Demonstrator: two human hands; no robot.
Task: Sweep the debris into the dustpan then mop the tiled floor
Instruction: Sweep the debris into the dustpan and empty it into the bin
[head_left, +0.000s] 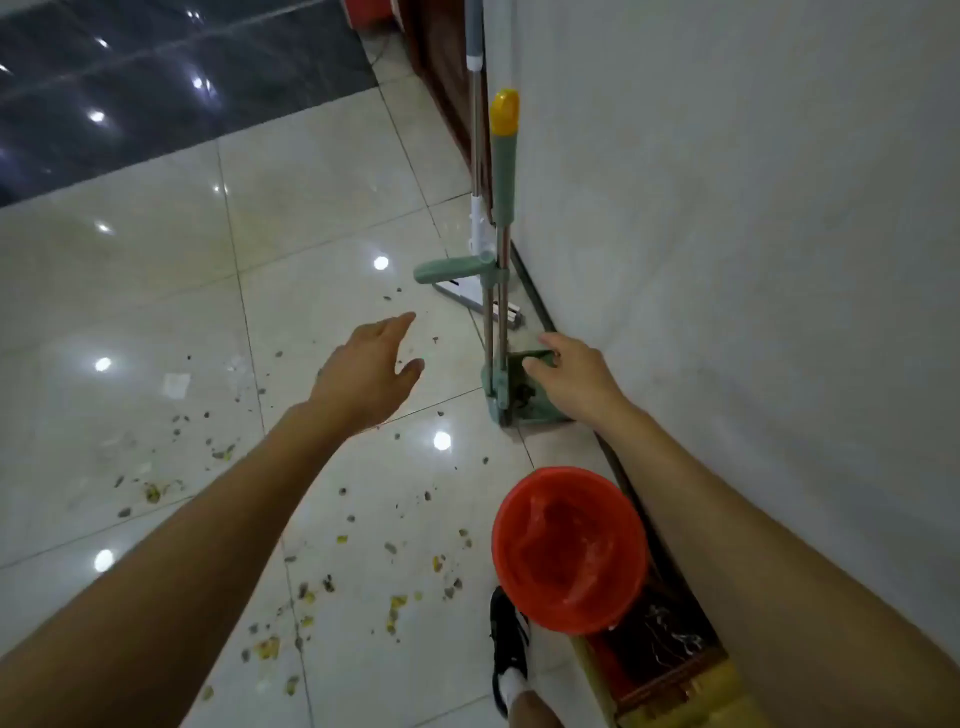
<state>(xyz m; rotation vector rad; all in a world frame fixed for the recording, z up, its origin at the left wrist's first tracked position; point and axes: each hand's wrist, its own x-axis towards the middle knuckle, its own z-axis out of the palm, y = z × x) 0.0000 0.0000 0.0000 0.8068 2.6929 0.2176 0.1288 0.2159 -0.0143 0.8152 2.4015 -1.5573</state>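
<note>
Both arms out toward the cleaning kit parked against the wall (727, 208). Left hand (371, 364) loose and spread, holding nothing, hovering over tiled floor (130, 291). Right hand (574, 376) down at the green dustpan (511, 387); fingertips on or at its upper edge, real grasp or mere touch not resolvable here. Broom handle (504, 161), green with yellow cap, standing just beyond the right hand, clipped upright with the dustpan. Mop (480, 234) farther past it, leaning on the wall, head flat on the floor. Debris (311, 592) scattered mostly behind and below the left hand, back toward the body; a few bits under the left palm. Red bucket (569, 551) near the right forearm, close to the shoe (506, 644). Risks, as judged: pulling the dustpan low with the tall handles unsupported likely to tip broom and mop sideways, left hand not yet steadying either. Something dark already in the pan, likely to spill if tilted. Stepping back likely to crush or smear debris, or knock the bucket. Glossy tile, slippery once wet, so mopping before a full sweep likely to spread grit.
</note>
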